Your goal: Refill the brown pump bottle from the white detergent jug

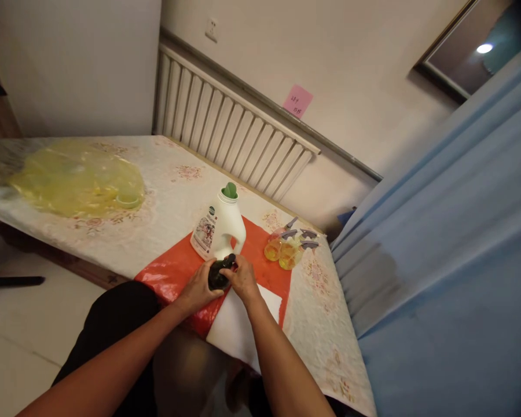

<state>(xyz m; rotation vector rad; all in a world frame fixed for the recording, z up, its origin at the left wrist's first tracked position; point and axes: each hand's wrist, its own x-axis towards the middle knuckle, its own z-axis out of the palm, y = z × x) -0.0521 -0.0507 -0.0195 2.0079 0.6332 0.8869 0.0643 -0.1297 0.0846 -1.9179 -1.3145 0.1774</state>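
Observation:
My left hand (201, 287) is wrapped round the body of a small dark bottle (216, 277) above the red plastic sheet (169, 263). At the bottle's black top, my right hand (243, 279) grips the spray head (230, 260) with thumb and fingers. Whether the head is screwed on tight cannot be seen. Just behind stands a large white jug (228, 223), upright, with a handle, a printed label and a green spout in its uncapped neck. A white sheet, perhaps paper or cloth (238, 324), lies by my right wrist.
Several spray bottles with yellow liquid (287, 255) stand at the right on the red sheet's edge. A yellow plastic bag (78, 179) lies at the left of the flowered tablecloth (165, 208). Behind are a radiator (230, 124) and, at right, a blue curtain (438, 231).

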